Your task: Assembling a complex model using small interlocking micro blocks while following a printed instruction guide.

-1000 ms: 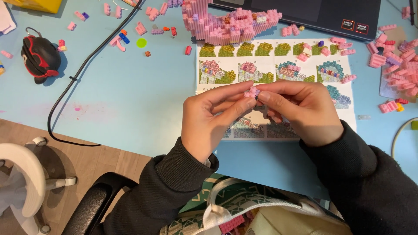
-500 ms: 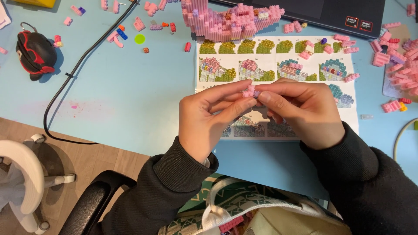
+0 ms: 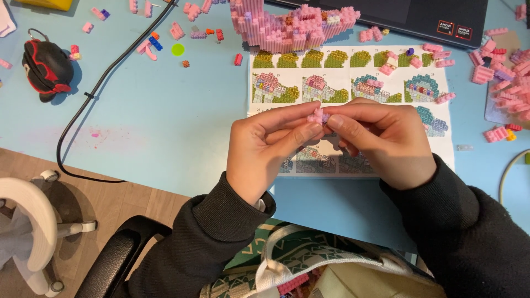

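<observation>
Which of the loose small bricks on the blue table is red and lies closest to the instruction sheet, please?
The red brick just left of the instruction sheet's top corner, below the pink brick model; the other red one lies farther up.

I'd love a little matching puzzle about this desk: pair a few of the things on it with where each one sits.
Things:
1. tiny pink brick piece
2. instruction sheet
3. black and red pouch
4. large pink brick model

Places:
A. far left of the blue table
B. pinched between the fingertips of the left hand and right hand
C. top centre, beside the laptop
D. flat under the hands

Pairs: 1-B, 2-D, 3-A, 4-C
</observation>
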